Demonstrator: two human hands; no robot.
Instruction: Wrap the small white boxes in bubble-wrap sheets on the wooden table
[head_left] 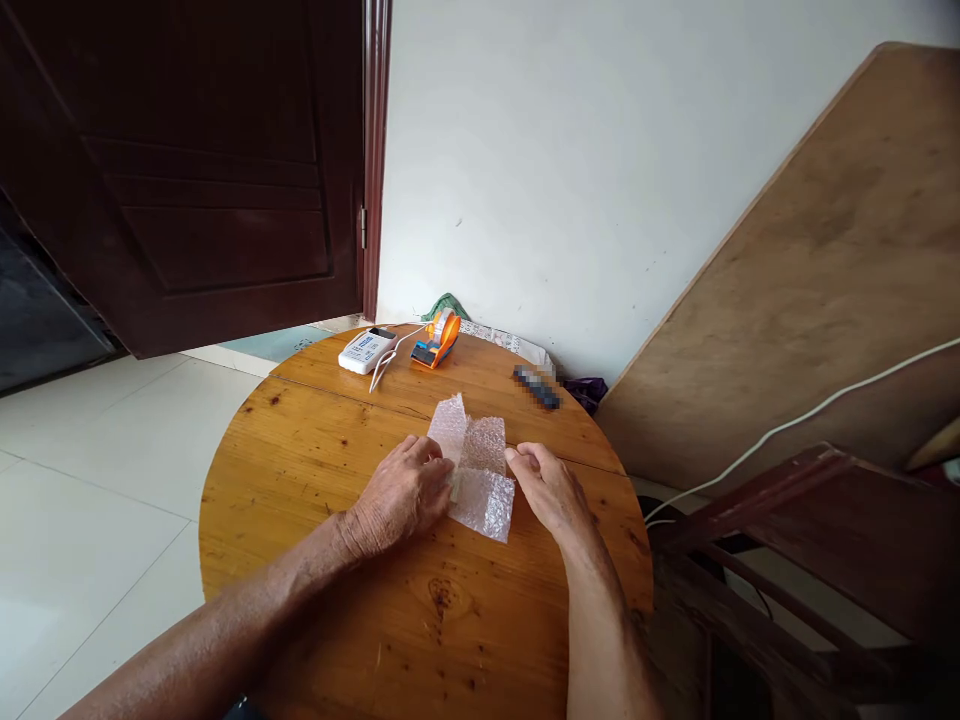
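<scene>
My left hand [405, 492] lies flat over the near left edge of the bubble wrap [480, 478], fingers pressing it down on the round wooden bench [315, 470]. My right hand [546, 482] sits just at the wrap's right edge, fingers curled in; I cannot tell whether it pinches the sheet or only touches it. The two hands are apart, with the wrap between them.

The wrap lies a little beyond the middle of the bench, and one flap stands up at the far side, so it looks partly folded. Something pale shows under my left fingertips, but I cannot make out what it is.

To handle this well, I judge that the left hand should keep its flat pressure so the slippery sheet does not slide on the smooth wood, while the right takes the edge with fingertips rather than the whole palm. The raised flap looks springy and will likely open again unless it is held down.

At the far rim sit a white box [367, 350] with a cable, an orange tape dispenser [436, 342] and a small dark object [537, 387], all well apart from the wrap.
</scene>
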